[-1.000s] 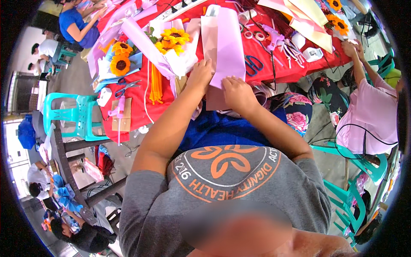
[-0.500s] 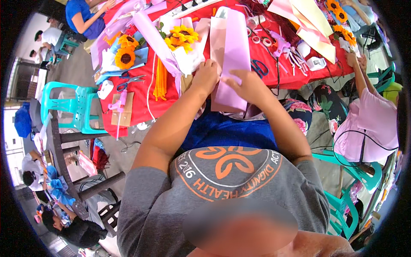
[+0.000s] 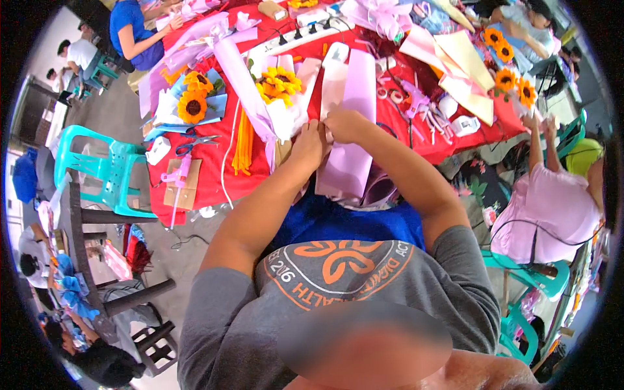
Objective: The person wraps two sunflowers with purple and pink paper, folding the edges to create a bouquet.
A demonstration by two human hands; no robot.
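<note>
A folded sheet of lilac and pale pink wrapping paper lies upright before me at the table's front edge, its lower end hanging over. My left hand is closed on the paper's left edge. Right beside it, my right hand pinches the same edge, fingertips almost touching those of the left. What lies under the fingers is hidden. Just left of my hands is a bouquet of yellow felt sunflowers in white and lilac wrap. Orange pipe cleaners lie beside it.
On the red-covered table are a pink glue gun on cardboard, scissors, another glue gun, tape rolls and a white power strip. Co-workers sit around. A teal chair stands at left.
My right hand has moved left from over the paper to its left edge, and its fingers have closed there. The whole view has shifted, showing more of the table's far side.
</note>
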